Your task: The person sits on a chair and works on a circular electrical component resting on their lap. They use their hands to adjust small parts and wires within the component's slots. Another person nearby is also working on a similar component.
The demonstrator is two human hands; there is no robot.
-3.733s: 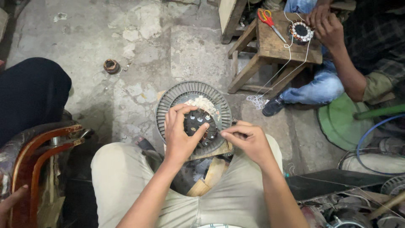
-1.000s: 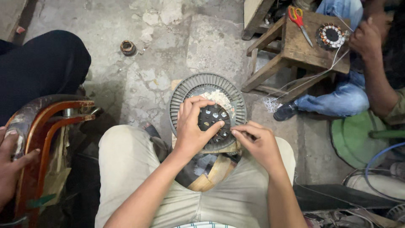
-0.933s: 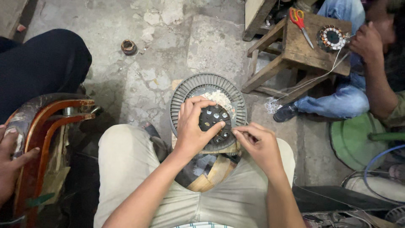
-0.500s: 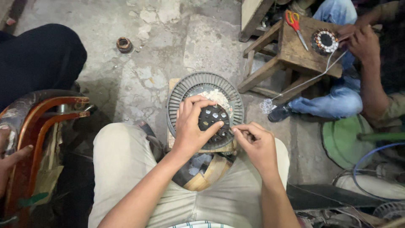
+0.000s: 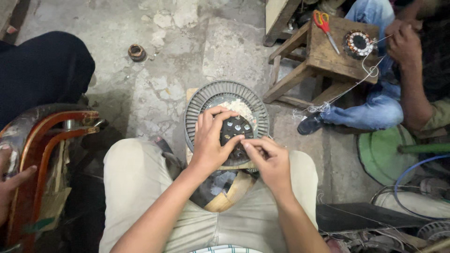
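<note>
Left hand: the left hand (image 5: 211,143) lies spread over the stator (image 5: 236,131), fingers curled on its dark core, pressing it down.
Right hand: the right hand (image 5: 269,161) is pinched shut at the stator's near edge, fingertips meeting the left thumb; what it pinches is too small to tell.
Stator: sits inside the round ribbed housing (image 5: 201,103), on a board between the knees.
Nearby: another person's hand (image 5: 401,40) works a second stator (image 5: 357,43) on a wooden stool (image 5: 328,58), beside scissors (image 5: 323,23).
Floor: a small ring (image 5: 137,52) lies well apart.
</note>
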